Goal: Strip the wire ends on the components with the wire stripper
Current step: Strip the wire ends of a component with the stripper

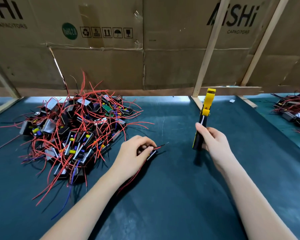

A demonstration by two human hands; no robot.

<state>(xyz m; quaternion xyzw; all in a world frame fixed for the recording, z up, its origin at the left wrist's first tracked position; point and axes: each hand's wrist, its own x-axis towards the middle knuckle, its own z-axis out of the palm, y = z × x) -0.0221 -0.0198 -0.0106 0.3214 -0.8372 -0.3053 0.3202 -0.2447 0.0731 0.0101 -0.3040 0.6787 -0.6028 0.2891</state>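
My left hand (pixel 135 151) holds a small black component (pixel 152 154) low over the dark green mat, its fingers curled round it. A red wire and a black wire (pixel 161 147) stick out to the right past my fingertips, and more red wires trail back under my wrist. My right hand (pixel 213 139) grips the black handles of a yellow-and-black wire stripper (pixel 204 111), which stands upright with its yellow jaws pointing away from me. The stripper is well to the right of the wire ends and apart from them.
A big pile of components with tangled red wires (pixel 73 132) lies on the mat (pixel 171 196) to the left. A second pile (pixel 294 111) sits at the far right. Cardboard sheets (pixel 163 58) on wooden slats (pixel 208 54) wall off the back.
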